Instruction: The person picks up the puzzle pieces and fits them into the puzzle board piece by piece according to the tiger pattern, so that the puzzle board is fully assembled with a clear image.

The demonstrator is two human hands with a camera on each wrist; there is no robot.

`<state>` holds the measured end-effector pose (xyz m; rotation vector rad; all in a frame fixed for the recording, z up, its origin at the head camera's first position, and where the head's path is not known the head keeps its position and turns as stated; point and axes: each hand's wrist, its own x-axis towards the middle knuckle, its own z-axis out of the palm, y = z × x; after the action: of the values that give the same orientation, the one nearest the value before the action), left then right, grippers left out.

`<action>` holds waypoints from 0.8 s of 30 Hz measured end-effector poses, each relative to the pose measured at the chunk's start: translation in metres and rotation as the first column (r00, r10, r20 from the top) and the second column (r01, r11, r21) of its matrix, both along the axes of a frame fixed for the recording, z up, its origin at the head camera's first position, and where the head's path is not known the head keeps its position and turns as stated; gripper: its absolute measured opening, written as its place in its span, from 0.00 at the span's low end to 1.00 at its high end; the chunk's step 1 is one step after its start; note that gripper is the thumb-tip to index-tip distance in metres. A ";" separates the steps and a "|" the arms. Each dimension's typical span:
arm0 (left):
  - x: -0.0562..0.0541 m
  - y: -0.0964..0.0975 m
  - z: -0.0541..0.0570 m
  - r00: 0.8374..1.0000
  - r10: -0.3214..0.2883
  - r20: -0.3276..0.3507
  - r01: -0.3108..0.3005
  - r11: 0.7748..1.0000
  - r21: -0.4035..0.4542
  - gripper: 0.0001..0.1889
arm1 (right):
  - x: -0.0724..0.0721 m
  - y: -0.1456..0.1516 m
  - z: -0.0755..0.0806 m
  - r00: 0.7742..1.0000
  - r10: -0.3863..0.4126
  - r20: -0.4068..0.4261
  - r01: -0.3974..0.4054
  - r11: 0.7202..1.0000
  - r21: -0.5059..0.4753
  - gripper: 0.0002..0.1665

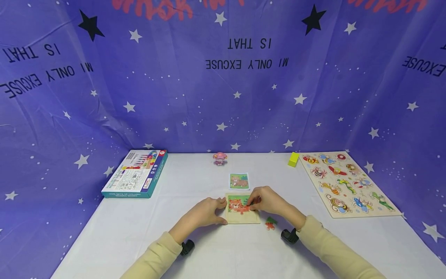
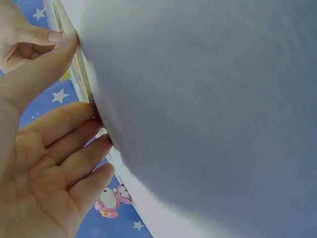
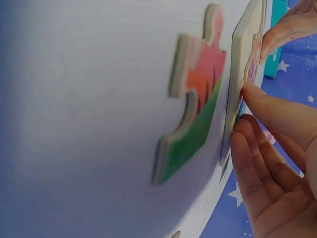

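Observation:
A wooden jigsaw board (image 1: pixel 242 221) lies flat on the white table, with joined pieces forming an orange tiger (image 1: pixel 237 205) on green. My left hand (image 1: pixel 205 212) steadies its left edge, thumb by the near corner and fairly straight fingers along the side. At the picture's right side, my right hand (image 1: pixel 266 200) pinches a puzzle piece (image 3: pixel 241 107) between thumb and fingers, low against the board; the fingers hide most of it. One loose orange-and-green puzzle piece (image 1: pixel 270 223) lies just right of the board, large in the right wrist view.
Behind the board lies a picture card (image 1: pixel 239 181) with a brown animal. A pink figurine (image 1: pixel 220 158) and a yellow block (image 1: pixel 293 159) stand farther back. A teal-edged box (image 1: pixel 136 174) is at left, an insect puzzle board (image 1: pixel 348 184) at right. Purple starry cloth (image 1: pixel 223 104) hangs behind.

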<state>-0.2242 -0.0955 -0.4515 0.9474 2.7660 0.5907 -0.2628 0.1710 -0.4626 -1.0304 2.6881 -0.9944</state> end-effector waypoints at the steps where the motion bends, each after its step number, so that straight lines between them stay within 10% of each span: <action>1: 0.000 0.000 0.000 1.000 -0.002 -0.004 0.002 1.000 0.006 0.35 | 0.000 0.000 0.000 1.000 -0.005 -0.001 0.005 1.000 0.002 0.05; 24: -0.002 0.000 -0.001 1.000 0.027 0.015 -0.027 0.999 -0.031 0.36 | 0.002 0.028 0.020 0.999 0.012 -0.034 -0.015 0.998 -0.062 0.10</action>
<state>-0.2262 -0.0950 -0.4523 0.8965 2.7700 0.5555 -0.2611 0.1991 -0.4424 -1.0849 2.6893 -1.0744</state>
